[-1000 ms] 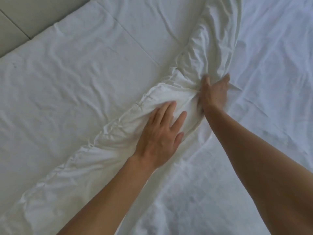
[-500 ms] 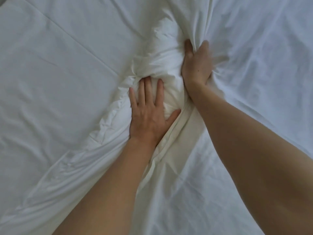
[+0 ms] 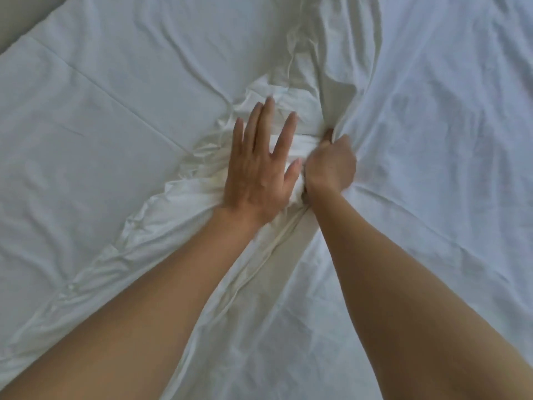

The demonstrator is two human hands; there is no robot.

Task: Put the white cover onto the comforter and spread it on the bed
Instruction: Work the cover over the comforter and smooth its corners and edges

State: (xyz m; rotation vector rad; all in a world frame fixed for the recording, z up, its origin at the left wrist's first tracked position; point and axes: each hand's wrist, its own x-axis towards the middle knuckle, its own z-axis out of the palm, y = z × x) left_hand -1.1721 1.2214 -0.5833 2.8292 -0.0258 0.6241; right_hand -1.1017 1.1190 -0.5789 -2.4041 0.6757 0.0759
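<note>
White cover (image 3: 432, 140) lay rumpled across the bed, bunched at centre over the comforter (image 3: 300, 111). The left hand (image 3: 259, 166) pressed flat, fingers spread, on the bunch; the right hand (image 3: 330, 166) gripped a fistful of cover. Best to pin firmly while pulling evenly.

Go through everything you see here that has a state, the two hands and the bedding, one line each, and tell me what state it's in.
left hand: flat, fingers straight and spread, pressing on the bunched fabric
right hand: fist curled round a gather of the white cover
white cover: wrinkled, pulled into folds toward the right hand
comforter: bunched in a ridge under the hands, not spread
bed: lies flat, creased, left of the ridge
</note>
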